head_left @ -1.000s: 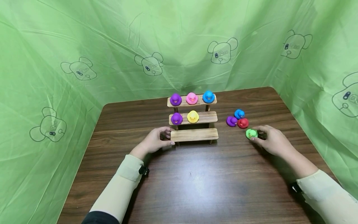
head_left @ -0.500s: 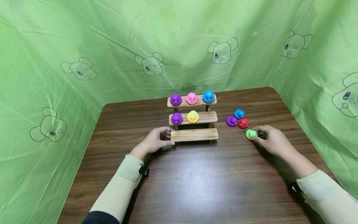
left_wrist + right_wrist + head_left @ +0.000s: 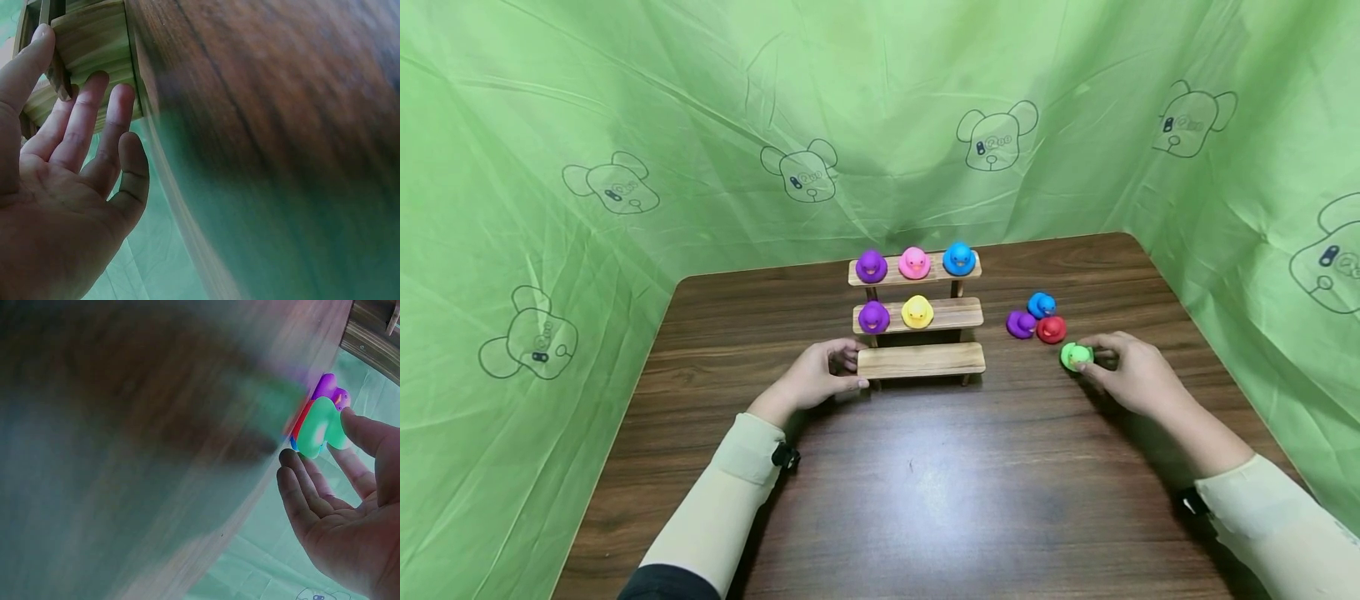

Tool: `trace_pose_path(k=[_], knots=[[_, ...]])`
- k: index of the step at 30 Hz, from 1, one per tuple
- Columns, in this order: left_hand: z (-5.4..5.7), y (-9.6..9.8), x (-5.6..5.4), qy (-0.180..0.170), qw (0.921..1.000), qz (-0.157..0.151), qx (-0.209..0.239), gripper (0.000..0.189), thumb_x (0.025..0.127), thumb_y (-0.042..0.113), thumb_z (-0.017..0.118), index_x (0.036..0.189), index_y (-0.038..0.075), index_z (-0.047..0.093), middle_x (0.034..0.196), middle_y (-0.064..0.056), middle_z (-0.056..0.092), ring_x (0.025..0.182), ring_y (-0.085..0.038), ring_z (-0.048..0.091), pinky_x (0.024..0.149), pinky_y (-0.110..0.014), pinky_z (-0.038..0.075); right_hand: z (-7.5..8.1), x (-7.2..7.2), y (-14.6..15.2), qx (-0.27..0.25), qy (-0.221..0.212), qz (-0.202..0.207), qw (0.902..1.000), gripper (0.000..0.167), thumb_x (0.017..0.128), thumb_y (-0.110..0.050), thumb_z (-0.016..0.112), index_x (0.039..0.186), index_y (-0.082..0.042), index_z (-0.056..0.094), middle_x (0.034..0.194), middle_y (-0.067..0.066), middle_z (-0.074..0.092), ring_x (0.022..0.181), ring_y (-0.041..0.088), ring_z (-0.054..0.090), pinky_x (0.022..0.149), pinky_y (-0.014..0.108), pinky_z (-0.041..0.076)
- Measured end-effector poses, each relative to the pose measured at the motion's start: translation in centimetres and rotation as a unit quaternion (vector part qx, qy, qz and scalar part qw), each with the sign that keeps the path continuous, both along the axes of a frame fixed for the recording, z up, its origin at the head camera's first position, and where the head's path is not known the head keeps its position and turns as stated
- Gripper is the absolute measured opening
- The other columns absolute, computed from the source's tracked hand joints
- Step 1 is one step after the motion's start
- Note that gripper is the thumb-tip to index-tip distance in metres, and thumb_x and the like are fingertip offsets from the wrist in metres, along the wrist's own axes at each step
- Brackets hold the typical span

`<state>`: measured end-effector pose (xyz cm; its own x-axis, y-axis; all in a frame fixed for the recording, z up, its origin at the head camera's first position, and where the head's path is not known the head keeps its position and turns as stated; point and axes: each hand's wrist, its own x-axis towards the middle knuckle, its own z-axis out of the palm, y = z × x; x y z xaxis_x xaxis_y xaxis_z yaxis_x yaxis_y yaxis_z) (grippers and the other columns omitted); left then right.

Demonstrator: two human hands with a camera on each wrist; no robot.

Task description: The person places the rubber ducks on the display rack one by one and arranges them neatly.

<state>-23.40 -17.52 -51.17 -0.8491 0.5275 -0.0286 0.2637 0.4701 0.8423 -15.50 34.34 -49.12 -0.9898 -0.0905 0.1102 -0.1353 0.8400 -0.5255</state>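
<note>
In the head view my left hand (image 3: 815,377) holds the left end of the lowest board of a three-tier wooden display stand (image 3: 921,361), thumb in front and fingers behind. The left wrist view shows the thumb and index finger on either side of the board end (image 3: 59,75), the other fingers loosely curved. To the right, my right hand (image 3: 1135,375) pinches a green rubber duck (image 3: 1077,357) between thumb and index finger. Its green underside (image 3: 317,428) faces the right wrist camera; the other fingers are spread loosely below.
Purple (image 3: 872,267), pink (image 3: 914,263) and blue (image 3: 959,259) ducks stand on the top tier. Purple (image 3: 874,317) and yellow (image 3: 917,312) ducks occupy the middle one. Purple (image 3: 1021,324), blue (image 3: 1041,305) and red (image 3: 1052,330) ducks cluster beside the stand. Green cloth (image 3: 700,125) surrounds the table.
The green duck has shifted slightly right and turned a little in my right fingers. My left hand and the stand stay put.
</note>
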Motion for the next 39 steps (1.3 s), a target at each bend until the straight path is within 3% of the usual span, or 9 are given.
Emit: trace_pose_path(k=[22,39], knots=[[-0.1,0.0,-0.1,0.009,0.9999,-0.007,0.000,0.050,0.082,0.014,0.092,0.127,0.011,0.069,0.105,-0.001,0.073,0.100,-0.021,0.070,0.093,-0.041,0.058,1.4,-0.2,-1.1,-0.048,0.023,-0.006,0.9986,0.036,0.091,-0.021,0.085,0.123,-0.008,0.074,0.120,0.018,0.068,0.103,0.045,0.071,0.088,0.065,0.055],[-0.3,-0.1,-0.1,0.002,1.0000,-0.004,0.003,0.051,0.082,0.016,0.092,0.127,0.012,0.069,0.106,-0.001,0.073,0.101,-0.022,0.069,0.094,-0.042,0.057,2.4,-0.3,-2.5,-0.073,0.015,-0.008,0.9972,0.037,0.093,-0.025,0.084,0.126,-0.012,0.075,0.117,0.007,0.070,0.109,0.037,0.071,0.090,0.048,0.058]])
